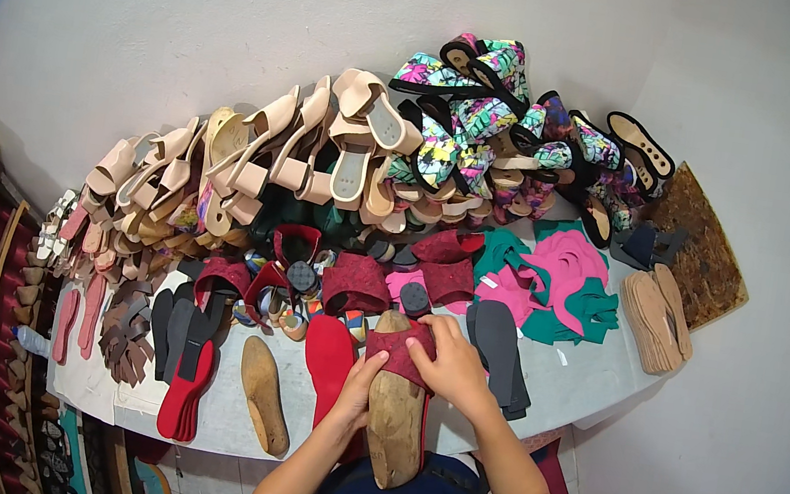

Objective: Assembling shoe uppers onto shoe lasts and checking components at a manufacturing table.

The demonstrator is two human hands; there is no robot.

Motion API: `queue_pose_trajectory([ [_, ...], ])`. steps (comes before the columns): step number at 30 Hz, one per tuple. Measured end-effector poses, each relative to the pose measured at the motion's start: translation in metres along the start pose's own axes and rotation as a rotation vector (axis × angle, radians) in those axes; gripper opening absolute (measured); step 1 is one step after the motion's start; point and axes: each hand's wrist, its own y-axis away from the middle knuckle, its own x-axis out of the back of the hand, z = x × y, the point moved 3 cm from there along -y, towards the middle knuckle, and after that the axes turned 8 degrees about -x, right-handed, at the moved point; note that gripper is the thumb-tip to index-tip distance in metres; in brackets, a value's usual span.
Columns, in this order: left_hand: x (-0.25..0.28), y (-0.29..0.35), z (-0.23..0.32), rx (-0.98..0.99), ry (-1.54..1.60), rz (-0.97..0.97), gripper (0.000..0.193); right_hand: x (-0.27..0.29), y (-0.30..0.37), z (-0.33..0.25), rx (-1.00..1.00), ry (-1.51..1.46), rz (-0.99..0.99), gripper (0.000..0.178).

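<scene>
Close in front of me, a worn wooden shoe last [394, 434] points toward my body, with a dark red textured sandal upper [398, 351] wrapped across it. My left hand [359, 386] grips the last from its left side, thumb at the upper's edge. From the right, my right hand [450, 361] is closed on the upper, its thumb pressing the top and its fingers over the far edge. A thin red edge shows along the last's right side; what lies underneath is hidden. Left of my hands lie a red insole [327, 359] and another wooden last [264, 395].
Beige heeled sandals [351, 165] and colourful patterned sandals [479, 117] are piled along the wall. Red uppers [356, 285], stacked red insoles [185, 399], grey soles [498, 358], pink and green cut pieces [562, 281] and tan soles [652, 324] cover the white table [588, 380].
</scene>
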Motion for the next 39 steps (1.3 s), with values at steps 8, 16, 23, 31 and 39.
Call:
queue_pose_trajectory([
  [8, -0.005, 0.000, 0.000, -0.002, 0.015, -0.004, 0.038, -0.007, 0.003, 0.021, -0.215, -0.317, -0.106, 0.021],
  [16, 0.001, -0.003, -0.010, -0.029, -0.047, -0.017, 0.045, -0.014, 0.021, 0.032, -0.311, -0.257, -0.134, 0.022],
  [23, 0.001, -0.005, -0.016, -0.024, -0.101, -0.044, 0.044, -0.010, 0.033, 0.036, -0.368, -0.240, -0.115, 0.023],
  [31, 0.002, -0.001, -0.014, 0.104, 0.013, 0.002, 0.047, -0.032, 0.023, 0.050, -0.509, -0.731, -0.209, 0.029],
  [39, -0.007, 0.008, -0.003, 0.102, -0.098, -0.075, 0.039, -0.044, 0.014, 0.049, -0.486, -0.828, -0.282, 0.032],
])
